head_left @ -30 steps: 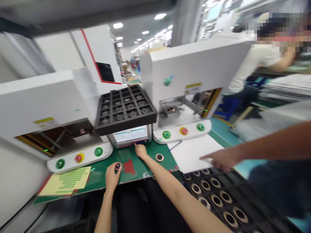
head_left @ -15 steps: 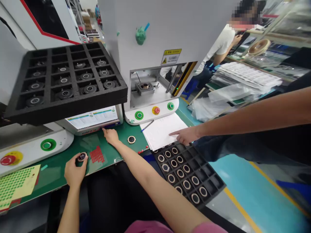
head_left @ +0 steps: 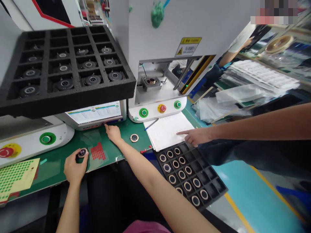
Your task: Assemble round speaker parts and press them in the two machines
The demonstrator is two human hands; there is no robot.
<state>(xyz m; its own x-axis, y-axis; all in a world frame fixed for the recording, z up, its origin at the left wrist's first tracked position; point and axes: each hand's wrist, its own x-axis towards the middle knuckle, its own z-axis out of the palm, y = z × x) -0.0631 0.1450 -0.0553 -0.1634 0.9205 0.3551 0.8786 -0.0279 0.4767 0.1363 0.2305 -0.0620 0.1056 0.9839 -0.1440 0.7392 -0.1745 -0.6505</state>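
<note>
Between thumb and fingers, my left hand [head_left: 74, 166] grips a round watch face [head_left: 83, 152] with a gold-coloured rim and lit marks on its dark display, close above the green tabletop. My right hand [head_left: 113, 133] holds nothing; its index finger reaches to the lower edge of the monitor [head_left: 97, 114], and its other fingers are partly curled. Whether the fingertip presses a button there I cannot tell. A second round watch face [head_left: 134, 138] lies on the table to the right of that hand. A sheet of red stickers [head_left: 98, 151] lies between my two hands.
Another person's hand [head_left: 195, 137] points at paper sheets [head_left: 170, 131] with a pen [head_left: 152, 124] on them. Below is a black tray [head_left: 213, 191] of watch faces. A black foam tray [head_left: 97, 94] of round parts stands above the monitor. Behind is a press machine [head_left: 157, 110] with buttons.
The camera view has shifted, so the machine and foam tray appear larger. Both my hands keep nearly the same pose, and the other person's finger still points at the paper.
</note>
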